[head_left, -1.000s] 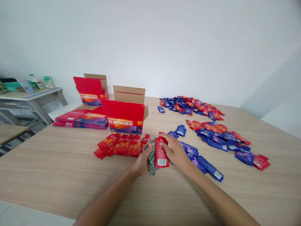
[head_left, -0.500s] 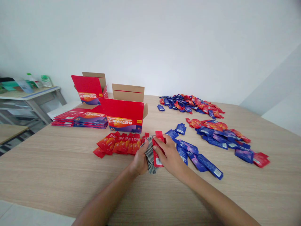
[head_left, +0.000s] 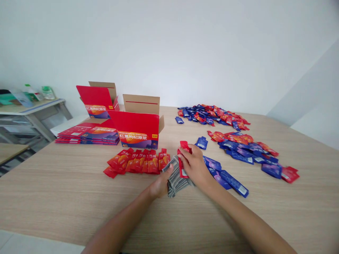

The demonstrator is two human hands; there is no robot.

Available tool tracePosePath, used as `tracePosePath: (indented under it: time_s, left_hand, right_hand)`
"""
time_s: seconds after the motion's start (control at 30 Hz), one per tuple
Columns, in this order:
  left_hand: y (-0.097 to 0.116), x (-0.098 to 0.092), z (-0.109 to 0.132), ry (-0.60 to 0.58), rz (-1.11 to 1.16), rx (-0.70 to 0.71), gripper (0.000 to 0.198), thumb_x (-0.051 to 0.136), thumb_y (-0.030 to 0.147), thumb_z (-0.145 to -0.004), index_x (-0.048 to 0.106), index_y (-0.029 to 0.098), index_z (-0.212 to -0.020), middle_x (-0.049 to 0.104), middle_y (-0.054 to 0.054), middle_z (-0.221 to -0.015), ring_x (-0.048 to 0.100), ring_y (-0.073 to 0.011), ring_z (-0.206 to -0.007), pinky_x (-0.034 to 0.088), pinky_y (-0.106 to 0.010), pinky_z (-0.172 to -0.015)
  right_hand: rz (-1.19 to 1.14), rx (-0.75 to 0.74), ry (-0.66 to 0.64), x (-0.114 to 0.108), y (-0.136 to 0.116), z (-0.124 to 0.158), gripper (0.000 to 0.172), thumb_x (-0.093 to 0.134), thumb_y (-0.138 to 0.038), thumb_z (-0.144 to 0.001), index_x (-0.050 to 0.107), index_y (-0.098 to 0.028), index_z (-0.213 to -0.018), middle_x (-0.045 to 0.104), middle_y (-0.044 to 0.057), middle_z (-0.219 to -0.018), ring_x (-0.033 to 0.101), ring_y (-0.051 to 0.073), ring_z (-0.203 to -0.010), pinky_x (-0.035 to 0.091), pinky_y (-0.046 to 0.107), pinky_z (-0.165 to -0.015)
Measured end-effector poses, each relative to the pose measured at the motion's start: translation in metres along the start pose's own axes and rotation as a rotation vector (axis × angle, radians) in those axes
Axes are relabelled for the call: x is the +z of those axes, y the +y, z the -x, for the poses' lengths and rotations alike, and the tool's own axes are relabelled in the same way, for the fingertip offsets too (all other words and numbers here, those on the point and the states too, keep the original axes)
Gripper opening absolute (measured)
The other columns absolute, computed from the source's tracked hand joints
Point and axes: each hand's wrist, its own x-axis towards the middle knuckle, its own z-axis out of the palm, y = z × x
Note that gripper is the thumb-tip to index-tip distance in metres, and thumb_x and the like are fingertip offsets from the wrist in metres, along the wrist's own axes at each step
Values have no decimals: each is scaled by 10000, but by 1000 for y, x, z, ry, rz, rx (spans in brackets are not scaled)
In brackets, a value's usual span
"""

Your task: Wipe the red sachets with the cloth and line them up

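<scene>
My left hand [head_left: 161, 184] is closed on a fanned stack of sachets [head_left: 177, 180] with their silver backs up, held at the table's middle. My right hand [head_left: 194, 165] pinches one red sachet [head_left: 182, 159] and lifts it off the top of that stack. Just left of the hands lies a row of red sachets [head_left: 137, 161], overlapping face up. Behind the row stands an open red carton [head_left: 137, 128]. Blue sachets [head_left: 225, 176] lie right beside my right wrist.
A second open red carton [head_left: 98, 100] stands behind a pile of flat folded cartons [head_left: 87, 134]. Mixed red and blue sachets lie in heaps at the far right [head_left: 212, 115] and middle right [head_left: 246, 146]. A shelf unit [head_left: 31, 113] stands to the left of the wooden table [head_left: 53, 190].
My right hand has tilted the red sachet up on edge and drawn it up and away from the silver stack. The left hand has kept its hold on the stack.
</scene>
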Motion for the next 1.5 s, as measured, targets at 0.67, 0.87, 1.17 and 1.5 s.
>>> tracePosePath:
  time_s: [0.67, 0.87, 1.17, 1.5]
  left_hand:
    - [-6, -8, -1, -183, 32, 13, 582, 556, 509, -912, 554, 176, -1390, 640, -120, -1336, 503, -289, -1342, 300, -454, -1187]
    - [0, -2, 4, -169, 9, -14, 612, 523, 528, -923, 530, 156, -1410, 671, -149, -1278, 602, -309, -1231, 431, -482, -1093]
    - [7, 4, 7, -115, 93, 12, 493, 488, 466, -954, 628, 142, -1299, 729, -127, -1165, 658, -281, -1150, 473, -442, -1053]
    - [12, 3, 3, -30, 159, 24, 519, 449, 473, -965, 636, 93, -1266, 700, -155, -1221, 593, -287, -1244, 417, -437, -1101]
  right_hand:
    - [-65, 72, -44, -6, 10, -7, 337, 432, -318, -1003, 676, -199, -1202, 618, 152, -1259, 583, 294, -1148, 472, 500, -976]
    - [-112, 146, -5, -2, 12, -3, 389, 493, -459, -970, 692, -217, -1203, 572, 161, -1268, 549, 314, -1171, 449, 535, -981]
    - [-288, 161, -2, -1, 12, -3, 448, 526, -522, -941, 622, -240, -1275, 563, 135, -1277, 523, 305, -1210, 407, 533, -1026]
    - [-484, 19, -19, 7, 14, 8, 471, 290, -483, -1037, 587, -219, -1291, 556, 135, -1395, 504, 271, -1299, 376, 525, -1094]
